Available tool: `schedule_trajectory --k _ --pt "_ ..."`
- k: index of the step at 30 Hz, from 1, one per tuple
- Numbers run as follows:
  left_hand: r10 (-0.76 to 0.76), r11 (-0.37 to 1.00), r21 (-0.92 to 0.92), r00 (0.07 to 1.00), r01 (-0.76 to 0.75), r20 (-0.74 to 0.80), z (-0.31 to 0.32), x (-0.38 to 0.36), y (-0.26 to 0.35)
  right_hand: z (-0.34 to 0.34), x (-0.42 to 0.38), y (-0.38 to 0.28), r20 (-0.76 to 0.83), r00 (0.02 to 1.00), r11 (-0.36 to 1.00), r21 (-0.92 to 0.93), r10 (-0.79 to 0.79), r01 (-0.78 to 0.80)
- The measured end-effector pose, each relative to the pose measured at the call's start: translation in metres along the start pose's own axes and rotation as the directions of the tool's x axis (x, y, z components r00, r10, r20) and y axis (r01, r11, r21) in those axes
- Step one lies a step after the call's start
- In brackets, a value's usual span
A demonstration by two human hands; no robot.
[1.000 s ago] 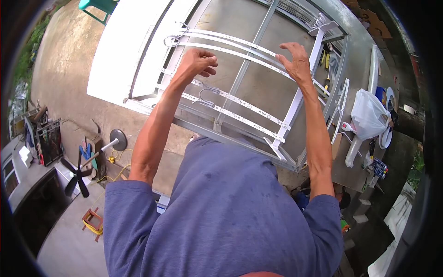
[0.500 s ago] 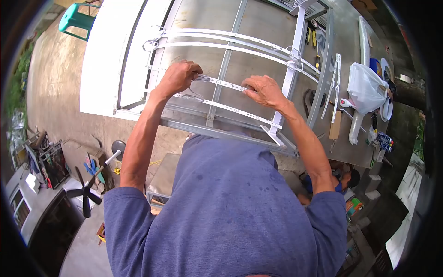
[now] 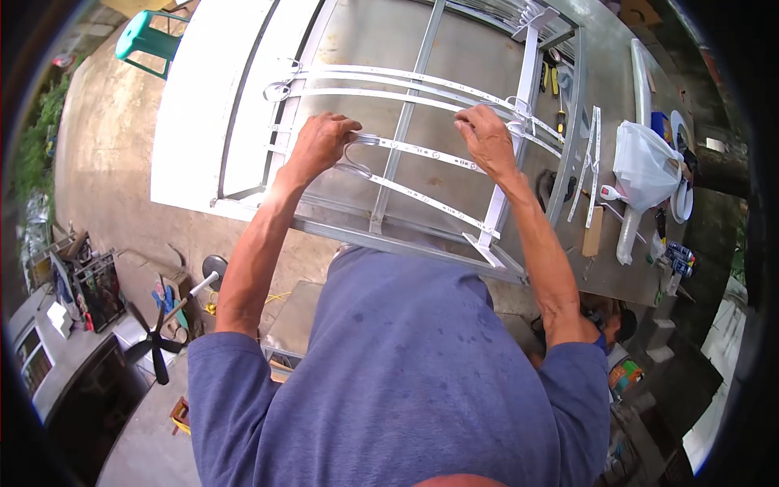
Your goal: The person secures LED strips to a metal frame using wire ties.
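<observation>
Several white LED strips (image 3: 426, 154) run across a metal frame (image 3: 398, 138). At the left end of one strip, my left hand (image 3: 319, 146) is closed, its thumb and fingers pinching by the grey wires (image 3: 357, 166). That strip slants down to the right towards a white upright bar (image 3: 505, 166). My right hand (image 3: 489, 142) hovers over the strip's right part, apart from it, with the fingers bent together. Whether anything small is between its fingertips cannot be seen. Another LED strip (image 3: 430, 199) lies nearer to me, below both hands.
On the right-hand surface lie loose strip pieces (image 3: 588, 162), a plastic bag (image 3: 645, 162), a wrapped tube (image 3: 641, 81) and a screwdriver (image 3: 561, 122). A green stool (image 3: 150, 40) stands far left. Below left is a black fan (image 3: 154, 345). Another person (image 3: 613, 316) is partly visible at lower right.
My right hand has lifted off the LED strip and moved up and slightly right. My left hand stays at the wired end. The whole view has shifted slightly.
</observation>
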State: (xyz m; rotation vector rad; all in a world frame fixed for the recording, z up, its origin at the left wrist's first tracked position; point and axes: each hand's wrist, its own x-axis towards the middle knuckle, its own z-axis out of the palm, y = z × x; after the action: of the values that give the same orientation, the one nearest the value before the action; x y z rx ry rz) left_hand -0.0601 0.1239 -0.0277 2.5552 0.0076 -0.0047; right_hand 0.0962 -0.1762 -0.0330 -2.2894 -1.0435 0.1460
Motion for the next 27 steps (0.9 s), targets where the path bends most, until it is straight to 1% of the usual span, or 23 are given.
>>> schedule_trajectory --k 2,3,6,7,10,11,14,15,18,21,24,25,27 --pt "-0.031 0.997 -0.07 0.992 0.023 -0.12 -0.002 0.001 0.004 0.003 0.014 0.01 -0.131 0.985 0.973 -0.215 -0.113 0.083" --pt "-0.077 0.996 -0.064 0.986 0.068 -0.145 -0.003 0.003 0.005 0.005 0.018 0.012 -0.103 0.986 0.959 -0.265 -0.134 0.103" --pt "-0.083 0.995 0.041 0.971 0.095 -0.223 -0.003 0.012 0.009 0.013 0.019 0.013 -0.045 0.99 0.929 -0.355 -0.133 0.108" --pt "-0.079 0.994 0.056 0.973 0.094 -0.216 0.0 0.015 0.007 0.016 0.019 0.014 -0.047 0.987 0.927 -0.353 -0.153 0.127" --pt "-0.114 0.987 0.102 0.987 0.126 -0.111 0.003 0.026 0.019 0.016 0.018 0.013 -0.015 0.992 0.93 -0.351 -0.122 0.109" --pt "-0.166 0.979 0.124 0.986 0.164 0.0 0.002 0.03 0.023 0.015 0.017 0.012 -0.045 0.991 0.94 -0.324 -0.124 0.103" --pt "-0.066 0.979 0.189 0.994 0.082 -0.089 0.019 0.031 0.017 0.001 0.012 0.008 -0.012 0.997 0.939 -0.339 -0.07 0.062" --pt "-0.038 0.977 0.202 0.988 0.069 -0.15 0.02 0.031 0.018 0.002 0.009 0.011 -0.004 0.999 0.937 -0.346 -0.051 0.046" --pt "-0.005 0.917 0.393 0.989 0.064 -0.148 0.019 0.033 0.016 0.004 0.004 0.018 0.034 0.999 0.985 -0.172 0.031 -0.025" --pt "-0.028 0.851 0.516 0.989 0.098 -0.142 0.013 0.04 0.004 -0.001 0.009 0.021 0.043 0.998 0.994 -0.096 -0.041 0.045" --pt "0.027 0.861 0.503 0.982 0.071 -0.185 0.008 0.048 -0.017 -0.012 0.017 0.015 0.051 0.999 0.995 -0.096 -0.02 0.025" --pt "0.106 0.881 0.472 0.956 0.037 -0.273 0.008 0.05 -0.018 -0.018 0.019 0.013 0.052 0.999 0.996 -0.085 -0.012 0.016" --pt "0.102 0.923 0.384 0.937 0.037 -0.334 0.011 0.051 -0.017 -0.027 0.021 0.01 0.054 0.998 0.998 -0.062 0.007 -0.004"
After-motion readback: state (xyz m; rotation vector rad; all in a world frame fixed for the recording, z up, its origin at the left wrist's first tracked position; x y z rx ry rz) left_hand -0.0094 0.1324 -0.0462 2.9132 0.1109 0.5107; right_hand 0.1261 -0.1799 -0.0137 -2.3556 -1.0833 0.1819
